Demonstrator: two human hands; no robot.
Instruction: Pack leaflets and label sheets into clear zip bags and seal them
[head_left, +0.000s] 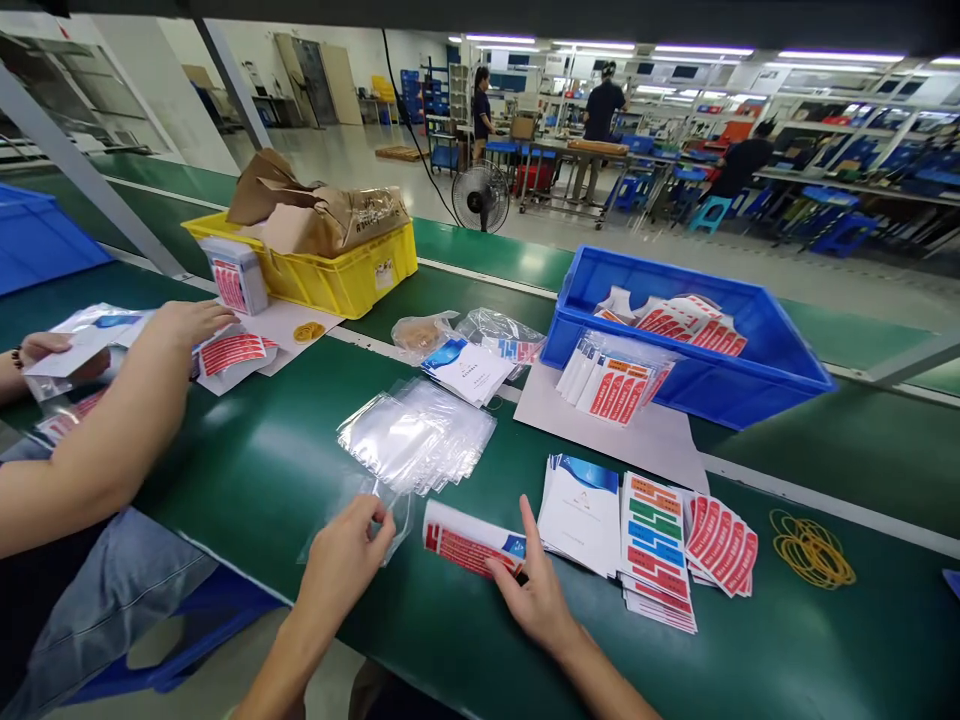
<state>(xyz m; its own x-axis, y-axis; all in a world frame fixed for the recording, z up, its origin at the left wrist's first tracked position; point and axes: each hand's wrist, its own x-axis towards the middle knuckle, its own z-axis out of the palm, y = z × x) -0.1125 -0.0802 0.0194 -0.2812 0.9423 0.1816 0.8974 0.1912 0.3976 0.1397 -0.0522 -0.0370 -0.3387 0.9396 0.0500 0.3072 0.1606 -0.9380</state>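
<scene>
My left hand (pixel 351 548) pinches the edge of a clear plastic bag (pixel 397 505), which lies partly under and beyond the fingers. My right hand (pixel 541 590) grips a small curved bundle of label sheets (pixel 472 540), red and white with a blue corner, its thumb on the near edge and index finger raised. Beyond the left hand are overlapping clear bags (pixel 420 430). To the right hand's right lie a stack of white-and-blue booklets (pixel 581 510), a pile of multicoloured sticker sheets (pixel 654 540) and a fan of red labels (pixel 721 545).
Yellow rubber bands (pixel 814 550) lie far right. Behind stands a blue bin (pixel 697 370) with filled packets (pixel 615 385) leaning on its front. More booklets (pixel 469 370) sit mid-table. A yellow crate (pixel 322 285) holds brown packaging. At left, a co-worker's arm (pixel 127 430) reaches across packets.
</scene>
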